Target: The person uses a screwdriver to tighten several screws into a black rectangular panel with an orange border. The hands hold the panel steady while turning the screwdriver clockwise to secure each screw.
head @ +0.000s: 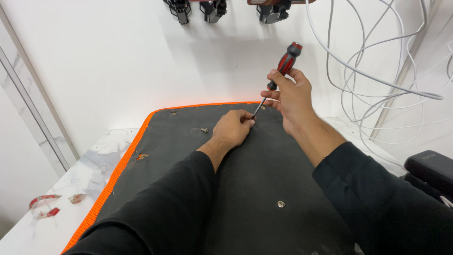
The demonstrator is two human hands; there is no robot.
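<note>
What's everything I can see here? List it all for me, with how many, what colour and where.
screwdriver: one, red and black handle, held tilted in the right hand, tip down by the left fingers
mat: one, dark grey with an orange edge, lying on the table
screws: two seen, silver, one left of the left hand, one near the mat's front
table: one, white marble pattern, under the mat
tape scraps: three, red and clear, front left on the table
cables: several, white, hanging at right
dark clamp-like parts: three, black, top edge
black object: one, right edge
left hand: one, pinching at the screwdriver tip
right hand: one, grip around the screwdriver
</note>
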